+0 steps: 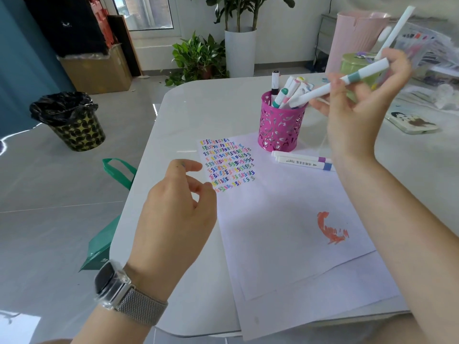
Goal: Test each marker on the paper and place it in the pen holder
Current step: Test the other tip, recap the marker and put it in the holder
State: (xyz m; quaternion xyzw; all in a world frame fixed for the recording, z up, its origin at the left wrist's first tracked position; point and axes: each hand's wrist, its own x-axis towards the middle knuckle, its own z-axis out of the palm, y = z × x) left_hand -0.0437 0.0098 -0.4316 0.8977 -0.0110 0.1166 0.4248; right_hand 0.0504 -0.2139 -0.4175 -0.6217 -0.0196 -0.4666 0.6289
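Right hand (357,100) pinches two markers (347,81), raised just beside the pink pen holder (280,122). Left hand (173,207) hovers loosely curled, holding nothing, near the paper (285,232). Risk: a double grip lets one marker slip, or a clumsy drop-in tips the crowded holder.

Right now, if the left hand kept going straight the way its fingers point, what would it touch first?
Probably the paper, at its patch of coloured test squiggles, just beyond the left hand. The fingertips point up and right toward it; their height above the sheet is unclear.
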